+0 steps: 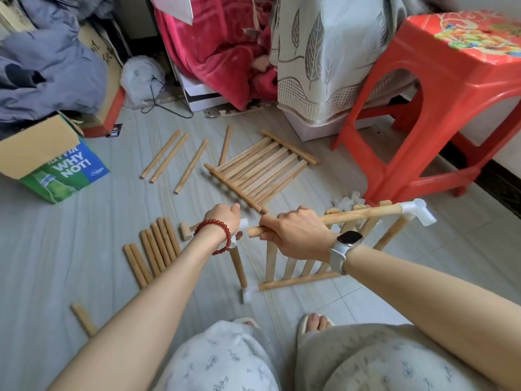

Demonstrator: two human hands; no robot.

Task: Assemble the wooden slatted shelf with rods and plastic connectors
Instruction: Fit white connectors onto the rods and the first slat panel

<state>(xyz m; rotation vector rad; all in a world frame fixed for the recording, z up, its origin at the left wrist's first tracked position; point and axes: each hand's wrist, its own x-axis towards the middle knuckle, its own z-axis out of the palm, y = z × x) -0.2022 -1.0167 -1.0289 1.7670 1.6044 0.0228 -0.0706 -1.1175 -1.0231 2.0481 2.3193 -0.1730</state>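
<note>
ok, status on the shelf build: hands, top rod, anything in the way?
Right hand grips top rod. Left hand holds white connector at rod's free end, not yet seated. Far end already in corner connector. Nothing blocking the joint.

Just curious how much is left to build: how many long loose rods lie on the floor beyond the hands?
4: a left rod, a second rod, a third, and a fourth beside the flat slatted panel. None seems hidden.
</note>
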